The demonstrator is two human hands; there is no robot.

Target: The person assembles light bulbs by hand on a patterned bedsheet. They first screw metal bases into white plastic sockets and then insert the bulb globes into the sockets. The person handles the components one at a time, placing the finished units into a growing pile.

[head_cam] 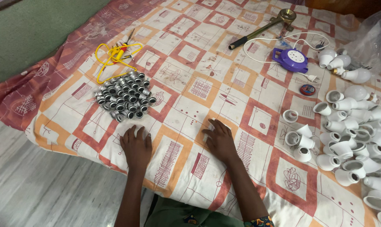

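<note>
**Both hands flat on patterned sheet, bulb parts laid out around them**

Left hand (pixel 136 148): empty, palm down, fingers spread, just below the heap of metal bulb caps (pixel 125 101). Right hand (pixel 219 141): empty, flat on the bedsheet (pixel 186 84), fingers loosely together. White plastic bulb housings (pixel 354 134) piled well to the right. Further back: purple extension reel (pixel 289 59), yellow-corded tester (pixel 115 54), crimping tool (pixel 264 26).
</note>
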